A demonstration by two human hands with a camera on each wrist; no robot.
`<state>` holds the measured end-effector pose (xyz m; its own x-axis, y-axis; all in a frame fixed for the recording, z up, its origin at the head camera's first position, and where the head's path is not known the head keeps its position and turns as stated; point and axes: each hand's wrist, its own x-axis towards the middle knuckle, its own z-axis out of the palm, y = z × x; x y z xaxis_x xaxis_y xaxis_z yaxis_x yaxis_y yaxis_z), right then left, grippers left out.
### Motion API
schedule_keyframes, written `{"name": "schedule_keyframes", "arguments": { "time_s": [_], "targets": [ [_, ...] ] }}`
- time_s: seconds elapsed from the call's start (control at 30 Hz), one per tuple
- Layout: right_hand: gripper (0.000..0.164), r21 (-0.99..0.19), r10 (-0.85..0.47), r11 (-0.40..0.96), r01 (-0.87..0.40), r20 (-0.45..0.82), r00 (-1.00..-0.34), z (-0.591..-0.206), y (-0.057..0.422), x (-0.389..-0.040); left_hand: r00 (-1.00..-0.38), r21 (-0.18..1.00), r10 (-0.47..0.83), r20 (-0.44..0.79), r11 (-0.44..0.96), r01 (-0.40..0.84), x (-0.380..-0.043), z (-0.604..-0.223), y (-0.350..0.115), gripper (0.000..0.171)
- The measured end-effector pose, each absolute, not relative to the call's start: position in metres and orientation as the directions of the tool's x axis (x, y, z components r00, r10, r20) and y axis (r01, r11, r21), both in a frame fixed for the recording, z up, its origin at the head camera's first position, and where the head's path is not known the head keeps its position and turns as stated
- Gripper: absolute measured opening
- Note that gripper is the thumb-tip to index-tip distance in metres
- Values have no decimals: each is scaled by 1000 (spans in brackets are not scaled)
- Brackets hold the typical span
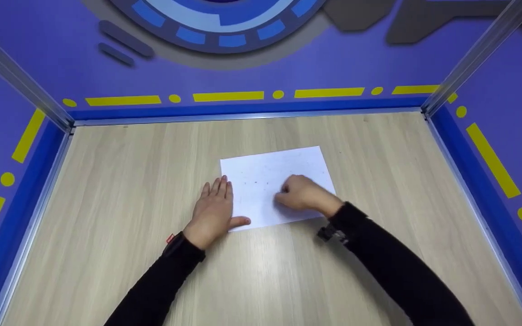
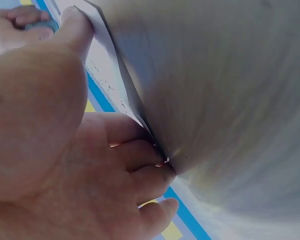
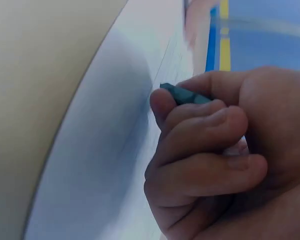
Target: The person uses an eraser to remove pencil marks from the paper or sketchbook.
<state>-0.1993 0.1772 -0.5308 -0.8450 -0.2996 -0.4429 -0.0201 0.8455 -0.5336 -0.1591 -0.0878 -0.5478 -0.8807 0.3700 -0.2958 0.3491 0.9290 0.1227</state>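
A white sheet of paper lies on the table, with small dark crumbs scattered over it. My left hand rests flat at the sheet's left edge, fingers straight and thumb spread onto its lower left corner. Over the right half of the paper, my right hand is curled and grips a small teal eraser. In the right wrist view the eraser pokes out between thumb and forefinger, close to the paper; the rest of it is hidden in the fingers. The head view hides it behind the hand.
The pale wooden table is bounded by purple-blue panels at the back and both sides. A metal rail runs along the back edge. Dark sleeves cover both forearms, with a dark band at each wrist.
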Motion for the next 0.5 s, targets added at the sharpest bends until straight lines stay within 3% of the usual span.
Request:
{"name": "schedule_keyframes", "arguments": {
  "time_s": [0.23, 0.5],
  "targets": [
    [39, -497, -327, 864, -84, -426, -844, -543, 107, -203, -887, 146, 380, -262, 924, 352, -157, -550, -87, 119],
    [40, -493, -279, 868, -55, -394, -876, -542, 144, -201, -886, 120, 373, -275, 928, 354, -159, -547, -90, 120]
  ]
}}
